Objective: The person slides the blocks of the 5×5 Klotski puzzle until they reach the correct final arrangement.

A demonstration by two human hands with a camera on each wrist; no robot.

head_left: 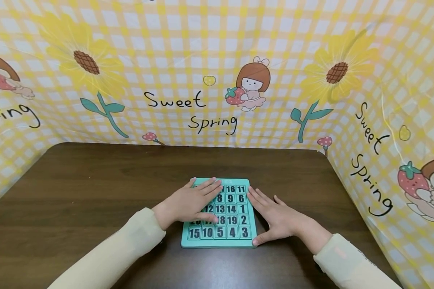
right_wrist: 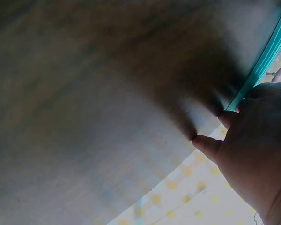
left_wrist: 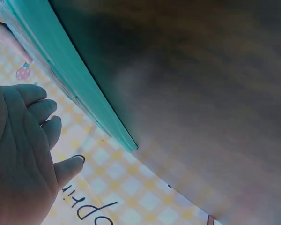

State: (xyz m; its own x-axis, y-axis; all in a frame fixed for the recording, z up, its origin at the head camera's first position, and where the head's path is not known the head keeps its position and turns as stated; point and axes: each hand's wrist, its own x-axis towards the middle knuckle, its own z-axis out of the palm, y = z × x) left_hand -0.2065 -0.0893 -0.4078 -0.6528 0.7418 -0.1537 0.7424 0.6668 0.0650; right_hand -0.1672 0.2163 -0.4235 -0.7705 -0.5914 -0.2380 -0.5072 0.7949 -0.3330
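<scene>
A turquoise number slide puzzle (head_left: 219,242) lies flat on the table, its square tiles printed with black numbers. My left hand (head_left: 191,200) stretches over its left part with straight fingers, hiding several tiles. Whether it touches them or hovers just above, I cannot tell. Along the right edge, my right hand (head_left: 280,216) lies with extended fingers at the upper side and the thumb at the lower right corner. The left wrist view has the left palm (left_wrist: 23,150) beside the puzzle's rim (left_wrist: 79,70). In the right wrist view, some right fingers are hidden near the turquoise edge (right_wrist: 260,70).
The dark brown wooden table (head_left: 94,192) extends around the puzzle on all sides. A yellow checked cloth (head_left: 181,48) with flowers and cartoon figures stands behind the table and along both sides. Light sleeves (head_left: 112,253) cover both forearms.
</scene>
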